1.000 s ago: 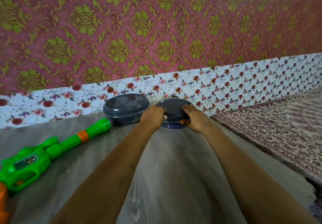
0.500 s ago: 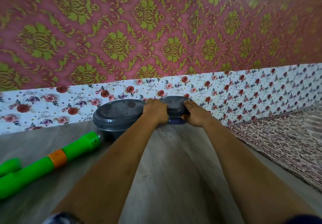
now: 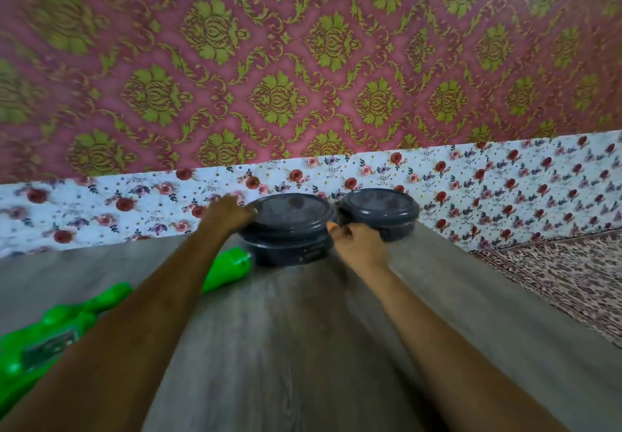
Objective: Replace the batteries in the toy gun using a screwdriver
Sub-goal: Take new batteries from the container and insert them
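Note:
The green toy gun [image 3: 50, 334] lies on the grey floor at the left, its barrel [image 3: 229, 268] pointing at the containers and its middle hidden by my left forearm. Two dark grey lidded containers stand against the wall: a large container [image 3: 289, 229] and a smaller container [image 3: 380, 211] to its right. My left hand [image 3: 229, 213] grips the left rim of the large container's lid. On that container's right side, my right hand [image 3: 356, 241] has its fingers curled and its thumb at the lid's rim. No screwdriver or batteries are visible.
A floral-papered wall [image 3: 101, 209] rises directly behind the containers. A patterned mat [image 3: 555, 273] covers the floor at the right. Bare wood-look floor [image 3: 286, 347] stretches between my arms.
Both hands have left the smaller container and moved left onto the large one. The view has swung, and the image is blurred by motion.

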Action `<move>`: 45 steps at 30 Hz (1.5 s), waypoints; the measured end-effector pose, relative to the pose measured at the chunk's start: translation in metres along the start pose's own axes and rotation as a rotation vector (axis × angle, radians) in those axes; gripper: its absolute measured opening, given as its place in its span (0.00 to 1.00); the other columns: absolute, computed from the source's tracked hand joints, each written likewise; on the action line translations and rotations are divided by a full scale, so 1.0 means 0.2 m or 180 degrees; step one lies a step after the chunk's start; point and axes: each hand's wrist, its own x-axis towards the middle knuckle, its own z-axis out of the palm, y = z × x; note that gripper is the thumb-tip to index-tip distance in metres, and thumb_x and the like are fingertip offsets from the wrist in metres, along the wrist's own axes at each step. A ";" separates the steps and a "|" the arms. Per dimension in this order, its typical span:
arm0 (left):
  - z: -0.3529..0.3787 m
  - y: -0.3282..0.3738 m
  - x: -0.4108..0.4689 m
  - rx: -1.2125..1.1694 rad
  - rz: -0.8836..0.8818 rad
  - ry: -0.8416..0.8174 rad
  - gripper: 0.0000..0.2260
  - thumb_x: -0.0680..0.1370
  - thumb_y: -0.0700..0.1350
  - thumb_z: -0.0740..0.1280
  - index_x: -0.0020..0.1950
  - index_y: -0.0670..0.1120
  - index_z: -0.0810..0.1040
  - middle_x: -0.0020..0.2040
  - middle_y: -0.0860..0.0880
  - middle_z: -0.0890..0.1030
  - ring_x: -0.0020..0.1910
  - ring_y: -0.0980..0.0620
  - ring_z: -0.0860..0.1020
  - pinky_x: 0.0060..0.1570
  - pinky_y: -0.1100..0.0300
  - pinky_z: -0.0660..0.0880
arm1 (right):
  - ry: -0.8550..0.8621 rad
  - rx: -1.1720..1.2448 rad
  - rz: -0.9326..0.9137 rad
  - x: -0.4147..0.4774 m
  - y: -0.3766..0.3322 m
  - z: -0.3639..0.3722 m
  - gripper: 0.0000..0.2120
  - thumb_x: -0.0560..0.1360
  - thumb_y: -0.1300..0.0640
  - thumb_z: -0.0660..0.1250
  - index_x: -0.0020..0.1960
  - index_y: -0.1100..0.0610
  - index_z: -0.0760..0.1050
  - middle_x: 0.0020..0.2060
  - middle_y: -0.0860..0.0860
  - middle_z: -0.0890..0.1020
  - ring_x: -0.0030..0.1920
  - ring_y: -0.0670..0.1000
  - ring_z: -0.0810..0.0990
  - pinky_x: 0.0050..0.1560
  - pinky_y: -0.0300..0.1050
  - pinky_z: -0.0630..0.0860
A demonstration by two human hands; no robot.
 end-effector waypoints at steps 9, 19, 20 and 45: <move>-0.01 -0.04 0.01 -0.2104 -0.0393 -0.0014 0.17 0.72 0.45 0.73 0.52 0.35 0.74 0.45 0.38 0.78 0.33 0.45 0.76 0.49 0.46 0.80 | -0.0384 0.1473 0.1035 -0.06 -0.22 0.05 0.33 0.76 0.41 0.60 0.70 0.65 0.63 0.68 0.61 0.69 0.67 0.60 0.69 0.64 0.49 0.67; -0.33 -0.01 -0.34 -0.2339 -0.0137 0.0130 0.16 0.72 0.50 0.73 0.44 0.37 0.76 0.35 0.42 0.79 0.40 0.41 0.83 0.49 0.47 0.80 | -0.0070 0.1448 0.0835 -0.30 -0.37 -0.26 0.29 0.74 0.41 0.62 0.66 0.61 0.70 0.63 0.58 0.75 0.63 0.59 0.74 0.65 0.52 0.70; -0.34 0.00 -0.42 -0.2380 -0.0133 0.0086 0.16 0.72 0.50 0.73 0.45 0.37 0.76 0.37 0.42 0.79 0.40 0.42 0.83 0.48 0.49 0.81 | -0.0086 0.1370 0.0821 -0.36 -0.37 -0.32 0.28 0.75 0.41 0.61 0.66 0.61 0.70 0.63 0.58 0.75 0.62 0.59 0.74 0.63 0.49 0.70; -0.11 0.14 -1.79 -0.3047 -0.0033 -0.1069 0.06 0.75 0.44 0.71 0.46 0.42 0.77 0.45 0.43 0.78 0.37 0.52 0.77 0.40 0.61 0.77 | -0.0206 0.1837 0.1439 -1.55 0.22 -0.94 0.28 0.70 0.43 0.69 0.61 0.61 0.68 0.62 0.53 0.73 0.59 0.53 0.73 0.63 0.50 0.71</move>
